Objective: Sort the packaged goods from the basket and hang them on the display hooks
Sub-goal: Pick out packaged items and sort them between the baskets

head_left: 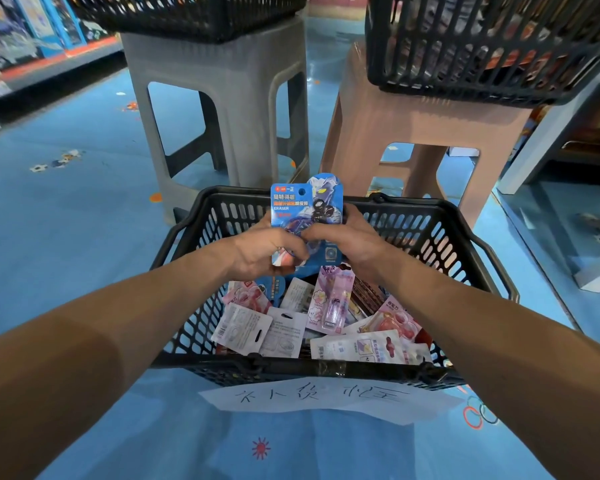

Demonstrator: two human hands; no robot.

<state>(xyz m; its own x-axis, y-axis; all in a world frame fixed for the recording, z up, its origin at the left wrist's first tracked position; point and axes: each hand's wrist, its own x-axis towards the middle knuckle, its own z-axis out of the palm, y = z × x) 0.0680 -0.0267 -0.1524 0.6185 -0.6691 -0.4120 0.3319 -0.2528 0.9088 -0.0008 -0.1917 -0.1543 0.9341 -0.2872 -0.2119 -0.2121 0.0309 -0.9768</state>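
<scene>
Basket [243,211]: mixed pkgs [284,330] | L hand [260,251] + R hand [350,240] hold eraser cards [290,206]

floor [66,237]: blue, patterned | grey stool [219,98] beside pink stool [413,123] | shelving [32,46] at left

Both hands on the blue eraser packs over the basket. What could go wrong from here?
1. The left hand and right hand pinch what looks like several overlapping blue eraser packs; one could drop into the mixed pile in the basket.
2. The upper basket overhangs the pink stool; standing up could knock it.
</scene>
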